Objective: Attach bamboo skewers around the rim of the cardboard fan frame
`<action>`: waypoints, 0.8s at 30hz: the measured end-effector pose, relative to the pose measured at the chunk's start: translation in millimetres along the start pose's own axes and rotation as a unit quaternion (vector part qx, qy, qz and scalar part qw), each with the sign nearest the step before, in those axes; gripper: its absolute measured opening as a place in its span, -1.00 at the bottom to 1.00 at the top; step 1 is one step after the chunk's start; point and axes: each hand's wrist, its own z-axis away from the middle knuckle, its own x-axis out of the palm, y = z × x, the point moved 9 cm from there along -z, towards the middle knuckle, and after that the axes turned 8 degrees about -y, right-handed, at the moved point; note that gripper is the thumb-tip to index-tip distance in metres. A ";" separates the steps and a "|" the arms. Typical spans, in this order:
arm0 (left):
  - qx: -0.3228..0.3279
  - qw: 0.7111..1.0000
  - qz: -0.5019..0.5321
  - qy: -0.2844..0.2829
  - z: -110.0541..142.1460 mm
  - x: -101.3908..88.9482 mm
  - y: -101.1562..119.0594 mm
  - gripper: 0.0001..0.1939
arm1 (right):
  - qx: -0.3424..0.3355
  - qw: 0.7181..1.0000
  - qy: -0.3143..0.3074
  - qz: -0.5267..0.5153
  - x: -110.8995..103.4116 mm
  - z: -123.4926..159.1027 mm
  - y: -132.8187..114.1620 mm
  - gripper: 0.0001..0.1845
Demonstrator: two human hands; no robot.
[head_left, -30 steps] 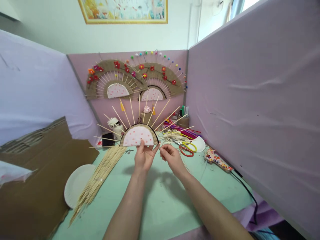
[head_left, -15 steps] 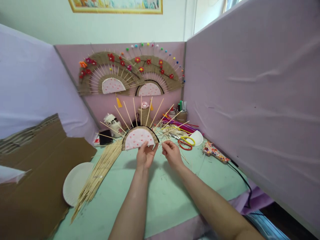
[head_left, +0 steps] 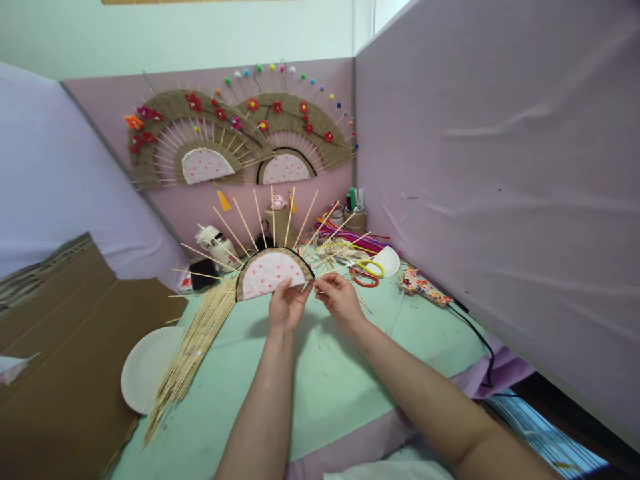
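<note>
Soft daylight, faint shadows, wide-angle distortion

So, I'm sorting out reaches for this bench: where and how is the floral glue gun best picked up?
I'd take the glue gun by the narrower arm that ends at the black cord, the right hand coming from above on the near side, fingers across it. It lies flat, that arm pointing away from the wider end, whose tip is too small to judge.

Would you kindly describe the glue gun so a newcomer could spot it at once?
Start from the purple panel at right, then the green table along its foot. The glue gun lies there, right of the scissors. Unlike them, it is patterned and has a black cord.
</note>
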 end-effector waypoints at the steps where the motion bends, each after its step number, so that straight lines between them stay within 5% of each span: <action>1: 0.000 1.000 0.001 -0.003 0.1 0.5 0.0 -0.84 | -0.002 1.000 0.002 -0.003 -0.5 -0.1 -0.2 -0.77; 24: -0.013 0.999 -0.028 -0.028 5.8 12.8 -14.9 -0.68 | 0.018 0.999 0.044 -0.002 -7.3 2.2 1.7 -0.73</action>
